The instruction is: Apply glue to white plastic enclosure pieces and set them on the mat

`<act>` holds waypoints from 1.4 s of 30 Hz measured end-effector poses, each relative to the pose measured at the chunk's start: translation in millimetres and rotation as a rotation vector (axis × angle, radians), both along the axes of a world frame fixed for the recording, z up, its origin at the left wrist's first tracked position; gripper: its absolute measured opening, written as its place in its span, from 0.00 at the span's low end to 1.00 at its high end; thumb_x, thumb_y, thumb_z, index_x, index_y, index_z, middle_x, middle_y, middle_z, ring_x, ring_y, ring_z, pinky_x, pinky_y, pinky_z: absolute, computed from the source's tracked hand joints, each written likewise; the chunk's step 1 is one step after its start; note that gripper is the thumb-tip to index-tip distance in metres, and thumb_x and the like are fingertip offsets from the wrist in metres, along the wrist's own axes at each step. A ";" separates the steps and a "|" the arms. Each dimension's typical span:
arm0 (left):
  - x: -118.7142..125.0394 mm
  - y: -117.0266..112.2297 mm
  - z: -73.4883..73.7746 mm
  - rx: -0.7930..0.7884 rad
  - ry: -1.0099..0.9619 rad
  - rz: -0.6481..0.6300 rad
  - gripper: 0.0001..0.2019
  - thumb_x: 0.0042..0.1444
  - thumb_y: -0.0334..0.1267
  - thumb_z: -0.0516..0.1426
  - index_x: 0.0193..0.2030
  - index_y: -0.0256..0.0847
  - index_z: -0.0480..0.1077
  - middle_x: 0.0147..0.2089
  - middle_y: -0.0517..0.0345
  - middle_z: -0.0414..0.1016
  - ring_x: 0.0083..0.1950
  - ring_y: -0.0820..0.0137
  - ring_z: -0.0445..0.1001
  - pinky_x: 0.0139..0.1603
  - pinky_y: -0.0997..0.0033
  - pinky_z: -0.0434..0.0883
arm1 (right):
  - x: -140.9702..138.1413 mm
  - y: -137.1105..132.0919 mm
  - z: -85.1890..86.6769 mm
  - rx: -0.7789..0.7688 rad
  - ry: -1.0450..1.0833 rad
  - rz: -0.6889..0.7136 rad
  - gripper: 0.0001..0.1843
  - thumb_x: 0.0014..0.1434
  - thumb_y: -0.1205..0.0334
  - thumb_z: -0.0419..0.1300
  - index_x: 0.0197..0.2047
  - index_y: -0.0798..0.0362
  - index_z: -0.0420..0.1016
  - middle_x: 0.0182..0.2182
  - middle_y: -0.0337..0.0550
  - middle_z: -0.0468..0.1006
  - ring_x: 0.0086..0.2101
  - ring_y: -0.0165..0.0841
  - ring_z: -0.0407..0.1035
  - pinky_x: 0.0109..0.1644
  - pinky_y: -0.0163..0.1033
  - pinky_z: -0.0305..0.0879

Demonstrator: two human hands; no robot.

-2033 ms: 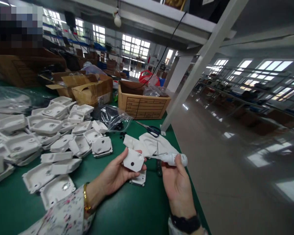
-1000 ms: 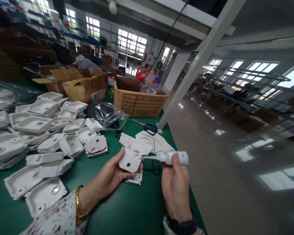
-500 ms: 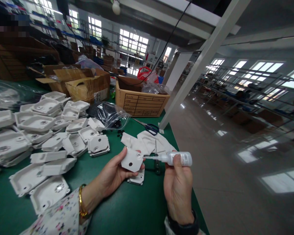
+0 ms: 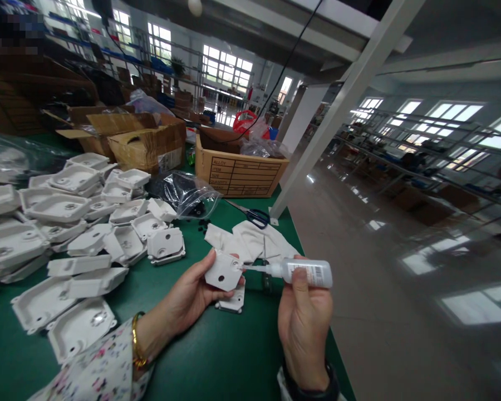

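My left hand (image 4: 187,295) is closed on a white plastic housing (image 4: 224,271), a small cut-cornered part with a dark round hole in its face. In my right hand (image 4: 304,323) lies a clear squeeze bottle (image 4: 313,273) with a printed label, tilted almost level. Its thin nozzle points left and meets the right edge of the housing; whether it touches cannot be made out. Just below the held part, another white housing (image 4: 234,301) rests on the green table (image 4: 200,356). Behind the nozzle stands a dark slim tool (image 4: 266,275), partly hidden.
Many white housings (image 4: 79,245) are heaped at the left. Behind my hands lie a white cloth (image 4: 254,239), scissors (image 4: 254,216) and a clear bag of black parts (image 4: 187,192). Cardboard boxes (image 4: 237,175) line the back. A white post (image 4: 329,117) rises at the table's right edge.
The bottle has shifted slightly to the right, its nozzle still at the housing's edge. The view has shifted a little; my left hand keeps the same hold.
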State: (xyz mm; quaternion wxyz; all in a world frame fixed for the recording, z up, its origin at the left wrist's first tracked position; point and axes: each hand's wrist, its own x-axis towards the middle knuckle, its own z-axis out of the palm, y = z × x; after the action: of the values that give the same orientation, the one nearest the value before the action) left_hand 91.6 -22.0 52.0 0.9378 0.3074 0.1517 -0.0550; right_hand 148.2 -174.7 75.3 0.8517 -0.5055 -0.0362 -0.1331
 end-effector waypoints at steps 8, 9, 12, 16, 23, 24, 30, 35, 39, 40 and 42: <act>1.2 -1.0 0.4 0.020 0.021 0.004 0.20 0.63 0.43 0.49 0.53 0.27 0.66 0.48 0.35 0.73 0.45 0.54 0.76 0.34 0.68 0.76 | -6.3 -1.0 -1.3 -0.119 -0.025 -0.061 0.20 0.47 0.56 0.70 0.40 0.55 0.70 0.34 0.43 0.75 0.36 0.35 0.70 0.43 0.40 0.66; 1.3 -1.1 0.5 0.023 0.023 0.005 0.20 0.63 0.43 0.49 0.53 0.27 0.66 0.48 0.35 0.73 0.45 0.54 0.76 0.34 0.68 0.76 | -7.0 -1.3 -1.9 -0.128 -0.038 -0.054 0.19 0.48 0.57 0.69 0.40 0.55 0.70 0.34 0.43 0.76 0.36 0.35 0.70 0.42 0.40 0.67; 1.2 -1.6 1.1 0.037 0.018 0.007 0.19 0.63 0.43 0.49 0.52 0.27 0.66 0.47 0.35 0.74 0.45 0.55 0.76 0.34 0.69 0.76 | -8.6 -2.2 -3.3 -0.147 -0.076 -0.031 0.17 0.49 0.58 0.69 0.40 0.55 0.70 0.35 0.43 0.76 0.36 0.34 0.71 0.42 0.39 0.67; 1.0 -2.7 2.6 0.063 0.014 0.009 0.19 0.63 0.43 0.50 0.50 0.28 0.68 0.46 0.36 0.74 0.45 0.55 0.76 0.35 0.67 0.77 | -10.2 -4.0 -4.1 -0.191 -0.080 -0.045 0.17 0.49 0.58 0.69 0.40 0.55 0.71 0.35 0.45 0.76 0.37 0.35 0.71 0.41 0.39 0.68; 0.6 -4.0 4.0 0.081 0.005 0.009 0.19 0.63 0.42 0.49 0.51 0.27 0.67 0.47 0.35 0.74 0.46 0.53 0.75 0.35 0.67 0.76 | -14.1 -5.4 -4.0 -0.224 -0.146 -0.039 0.16 0.50 0.60 0.69 0.40 0.54 0.71 0.34 0.41 0.75 0.34 0.33 0.70 0.36 0.35 0.67; 0.4 -4.0 3.7 0.081 0.005 0.009 0.19 0.63 0.42 0.49 0.51 0.27 0.67 0.47 0.35 0.74 0.46 0.53 0.75 0.35 0.67 0.76 | -15.0 -5.5 -3.8 -0.229 -0.156 -0.035 0.15 0.50 0.61 0.69 0.40 0.54 0.71 0.34 0.41 0.75 0.34 0.32 0.70 0.37 0.35 0.67; -0.1 -3.7 2.9 0.091 0.008 0.001 0.19 0.63 0.43 0.50 0.51 0.28 0.68 0.47 0.36 0.74 0.45 0.55 0.76 0.36 0.66 0.76 | -19.2 -6.5 -0.6 -0.284 -0.178 -0.008 0.14 0.52 0.62 0.68 0.41 0.53 0.71 0.35 0.41 0.74 0.34 0.32 0.70 0.35 0.33 0.67; 0.6 -4.1 4.5 0.097 0.012 0.007 0.19 0.62 0.43 0.50 0.51 0.28 0.68 0.46 0.36 0.74 0.46 0.54 0.75 0.37 0.65 0.76 | -19.7 -7.5 1.0 -0.317 -0.217 0.008 0.13 0.53 0.62 0.67 0.41 0.52 0.71 0.36 0.40 0.72 0.36 0.31 0.69 0.40 0.33 0.67; 0.7 -3.9 3.5 0.109 0.005 0.008 0.19 0.62 0.43 0.50 0.50 0.28 0.69 0.47 0.35 0.74 0.47 0.52 0.75 0.38 0.64 0.76 | -21.1 -8.7 2.4 -0.364 -0.229 0.010 0.12 0.54 0.62 0.66 0.41 0.52 0.71 0.36 0.40 0.71 0.37 0.31 0.68 0.41 0.32 0.66; 0.7 -3.9 2.8 0.111 0.001 0.008 0.19 0.62 0.43 0.50 0.50 0.28 0.69 0.47 0.35 0.74 0.47 0.52 0.75 0.38 0.64 0.75 | -21.7 -8.9 3.2 -0.379 -0.236 0.005 0.12 0.54 0.62 0.66 0.41 0.52 0.71 0.36 0.40 0.71 0.37 0.31 0.68 0.41 0.32 0.66; 0.4 -3.7 1.5 0.116 -0.008 0.010 0.19 0.62 0.43 0.51 0.50 0.28 0.69 0.47 0.36 0.74 0.47 0.52 0.74 0.39 0.63 0.75 | -23.3 -8.9 5.3 -0.422 -0.251 -0.012 0.12 0.53 0.61 0.66 0.40 0.52 0.71 0.36 0.40 0.71 0.36 0.31 0.68 0.40 0.33 0.66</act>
State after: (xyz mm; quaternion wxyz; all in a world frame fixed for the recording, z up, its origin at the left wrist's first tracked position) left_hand 91.9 -25.8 53.5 0.9192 0.3609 0.1523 -0.0403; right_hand 124.9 -183.6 80.6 0.7153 -0.6518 -0.1658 -0.1896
